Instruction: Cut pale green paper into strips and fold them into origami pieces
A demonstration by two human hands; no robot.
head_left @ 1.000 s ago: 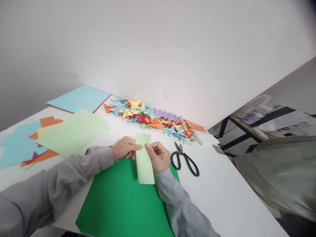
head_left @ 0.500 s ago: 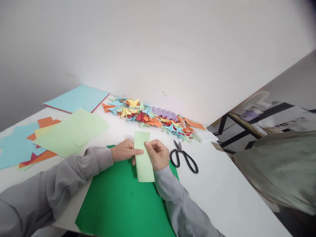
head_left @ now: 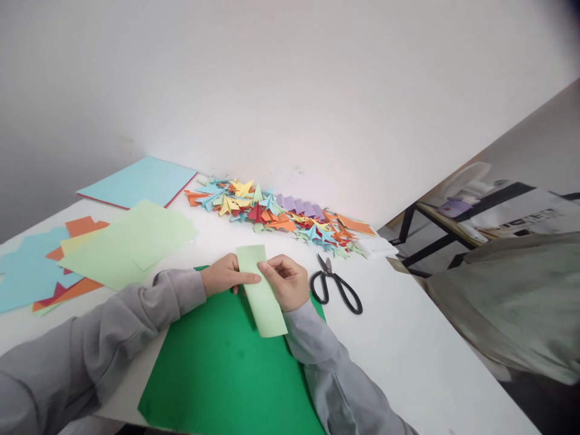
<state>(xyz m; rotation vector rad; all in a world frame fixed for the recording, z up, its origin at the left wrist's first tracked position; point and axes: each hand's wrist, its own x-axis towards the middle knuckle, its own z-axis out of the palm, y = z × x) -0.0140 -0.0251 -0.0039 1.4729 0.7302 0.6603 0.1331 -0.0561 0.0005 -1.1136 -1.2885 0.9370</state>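
Note:
Between my two hands is a narrow strip of light green paper (head_left: 266, 308), tilted with its lower end to the right. My left hand (head_left: 228, 275) pinches its left edge, thumb lying across the front and the other fingers behind. From the right side my right hand (head_left: 287, 281) grips it, thumb on the front face. Both hands are above a dark green sheet (head_left: 217, 362) on the white table (head_left: 399, 350). Black-handled scissors (head_left: 336, 284) lie just right of my right hand, blades pointing away from me.
A long pile of small folded paper shapes (head_left: 272, 211) runs along the wall. At left lie light green sheets (head_left: 122, 241) over blue, orange and yellow paper scraps (head_left: 31, 266). A blue sheet stack (head_left: 140, 181) is behind them. Beyond the table's right edge stands a black-framed shelf (head_left: 435, 229).
The light green strip has tilted, its top going left and its bottom slightly right. Both hands keep their hold on it. The view has shifted a little.

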